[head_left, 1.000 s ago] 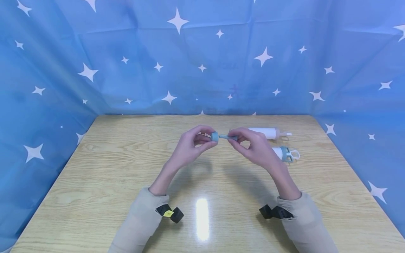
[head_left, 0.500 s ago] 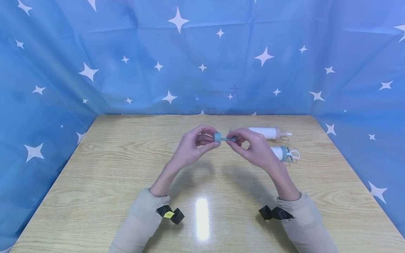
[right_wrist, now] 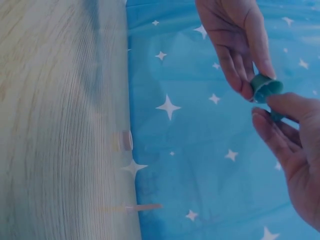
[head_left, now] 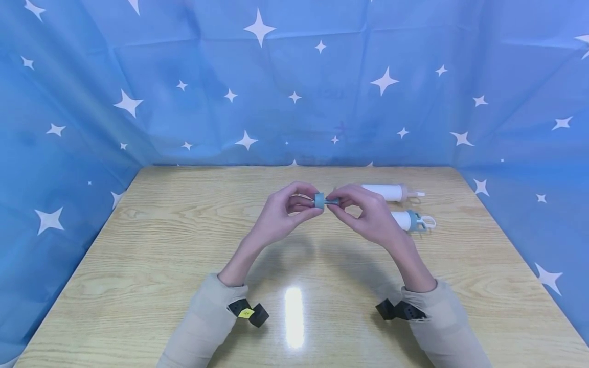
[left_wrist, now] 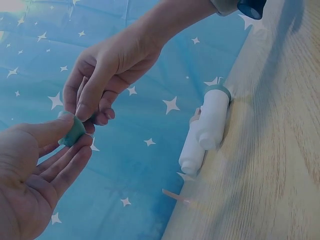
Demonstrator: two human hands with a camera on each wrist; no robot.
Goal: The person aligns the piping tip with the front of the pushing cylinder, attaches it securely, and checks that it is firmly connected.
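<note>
Above the middle of the table, my left hand (head_left: 281, 214) grips a small teal cap (head_left: 319, 200) between thumb and fingers. The cap is hollow, and its open side faces my right hand in the right wrist view. Close beside it, my right hand (head_left: 368, 214) pinches a slim teal piece with a wider end (head_left: 334, 202). The narrow end of that piece reaches the cap's opening; how deep it sits inside I cannot tell. Fingers of both hands hide parts of the cap and the piece.
On the wooden table (head_left: 138, 266), right of the hands, lie a white bottle with a pink collar (head_left: 386, 192) and a white bottle with a teal collar (head_left: 403, 220). A thin pink stick (left_wrist: 176, 195) shows in the left wrist view. A blue starred curtain (head_left: 294, 117) surrounds the table.
My left hand has moved slightly right with the teal cap, closing the gap to the slim teal piece. Less of that piece's narrow part shows between the hands now.
</note>
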